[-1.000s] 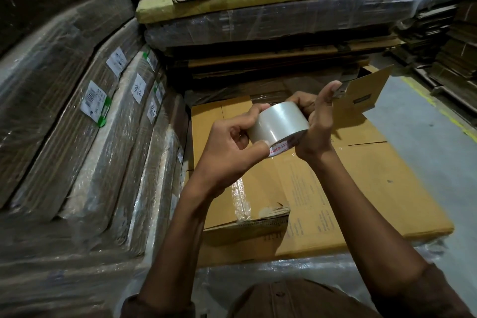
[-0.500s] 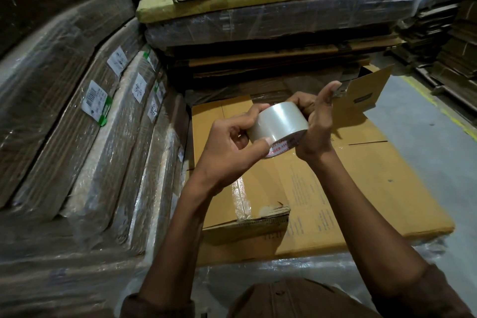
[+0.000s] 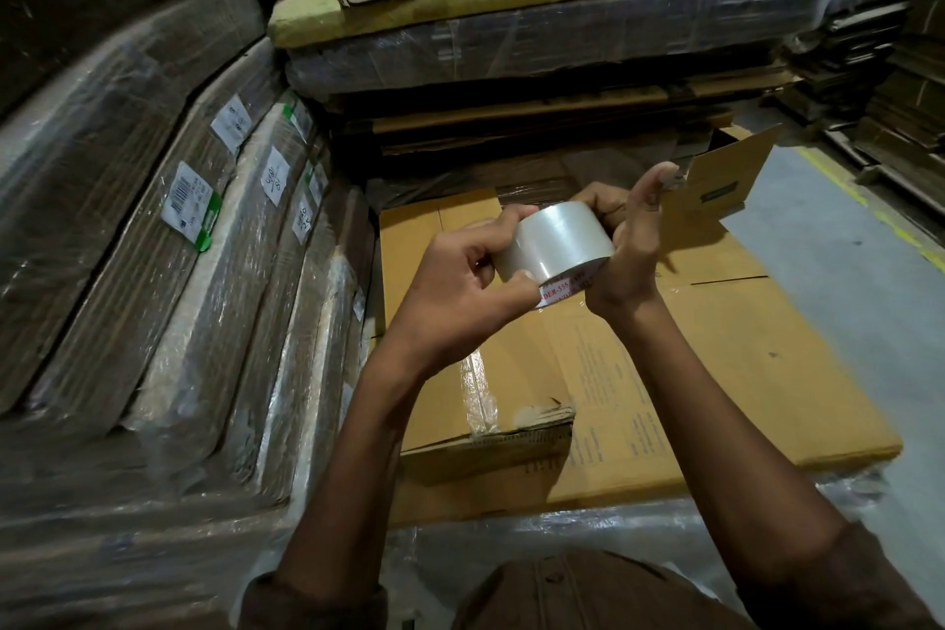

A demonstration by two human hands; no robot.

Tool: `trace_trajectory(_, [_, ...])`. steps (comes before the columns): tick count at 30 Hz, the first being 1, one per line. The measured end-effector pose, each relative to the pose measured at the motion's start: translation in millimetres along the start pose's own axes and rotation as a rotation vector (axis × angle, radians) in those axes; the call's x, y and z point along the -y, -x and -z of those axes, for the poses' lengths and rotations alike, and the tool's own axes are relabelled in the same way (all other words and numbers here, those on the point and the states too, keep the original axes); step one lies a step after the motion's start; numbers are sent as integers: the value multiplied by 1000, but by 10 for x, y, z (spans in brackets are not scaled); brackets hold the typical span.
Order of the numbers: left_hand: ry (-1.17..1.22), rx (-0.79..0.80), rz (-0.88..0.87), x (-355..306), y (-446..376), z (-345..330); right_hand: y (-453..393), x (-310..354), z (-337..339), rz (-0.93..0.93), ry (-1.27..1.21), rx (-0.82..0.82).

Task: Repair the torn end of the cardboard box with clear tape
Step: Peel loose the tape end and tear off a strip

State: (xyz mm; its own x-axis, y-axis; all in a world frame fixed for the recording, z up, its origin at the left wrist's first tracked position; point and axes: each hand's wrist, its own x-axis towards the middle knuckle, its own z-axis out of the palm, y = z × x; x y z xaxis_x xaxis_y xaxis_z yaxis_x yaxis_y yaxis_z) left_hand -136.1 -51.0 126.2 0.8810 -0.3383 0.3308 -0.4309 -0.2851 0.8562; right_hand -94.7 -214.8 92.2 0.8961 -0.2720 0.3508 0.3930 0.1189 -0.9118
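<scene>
Both hands hold one roll of clear tape (image 3: 560,240) in the air above the flattened cardboard box (image 3: 716,373). The left hand (image 3: 460,292) grips the roll's left side, fingers curled over its top edge and thumb pressed against the lower rim beside the red-printed core. The right hand (image 3: 629,251) clasps the right side, fingers wrapped behind the roll, thumb raised upright and clear of it. The roll sits tilted, with its broad taped face turned upward. Below the wrists, the box lies flat on a plastic-wrapped stack (image 3: 562,537); its torn end (image 3: 532,425) is at the near edge, with ragged corrugated board exposed and a strip of clear tape (image 3: 478,394) running lengthwise up to it. A small raised cardboard flap (image 3: 726,184) stands beyond the right thumb. Wrapped bundles of flat cardboard (image 3: 153,271) with white labels (image 3: 192,205) lean along the left side. Further stacks of flat board (image 3: 511,41) fill the background, and bare concrete floor (image 3: 844,297) lies to the right.
</scene>
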Motion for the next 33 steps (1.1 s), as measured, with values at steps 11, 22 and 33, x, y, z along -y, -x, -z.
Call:
trace_trajectory(11, [-51, -231, -96, -74, 31, -5, 4, 123, 17, 56, 39, -81])
trace_trajectory(22, [5, -403, -21, -75, 102, -230, 11, 159, 124, 232, 138, -232])
trace_trajectory(33, [-330, -358, -91, -135, 119, -211, 71, 188, 139, 304, 265, -264])
